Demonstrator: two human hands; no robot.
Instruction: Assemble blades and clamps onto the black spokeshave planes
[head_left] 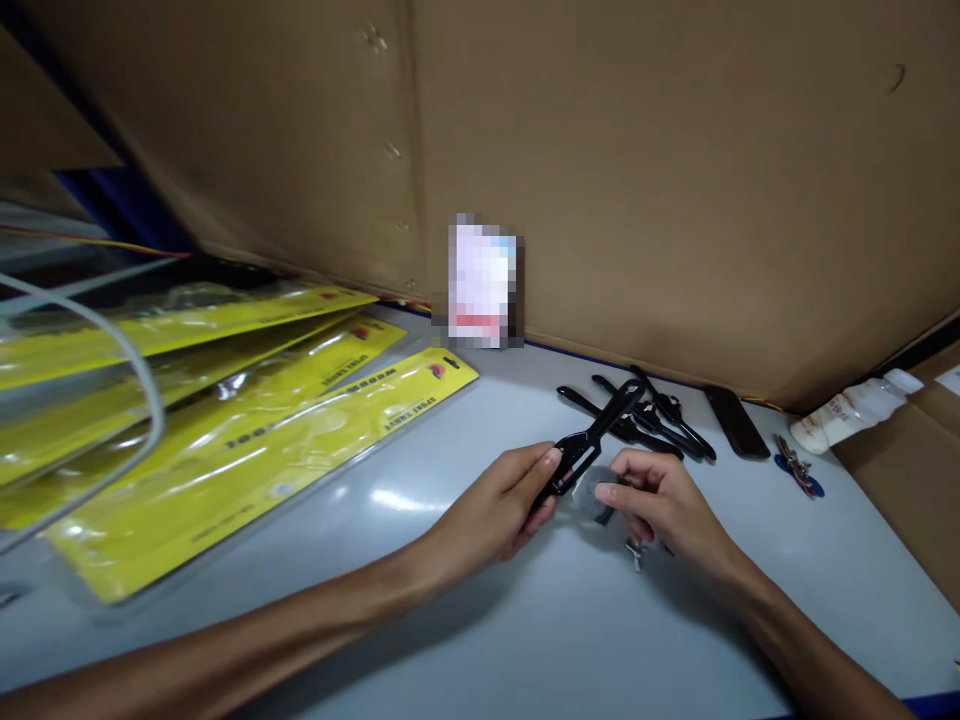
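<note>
My left hand [525, 495] is closed round one handle of a black spokeshave body [576, 465], whose other handle points up and away to the right. Close beside its open middle, my right hand [656, 500] pinches a small greyish piece [595, 492]; it is blurred, so its kind is unclear. A small shiny metal part [636, 555] shows just below my right fingers. Whether it lies on the table or hangs from the hand, I cannot tell. Behind the hands, several more black spokeshaves [675, 420] lie in a loose pile.
Yellow spokeshave packages [300, 440] with clear plastic fronts cover the left side, crossed by a white cable [146, 370]. A dark phone [736, 422], keys [799, 467] and a tilted bottle [855, 410] lie at right. A cardboard wall [637, 180] borders the grey table [465, 640].
</note>
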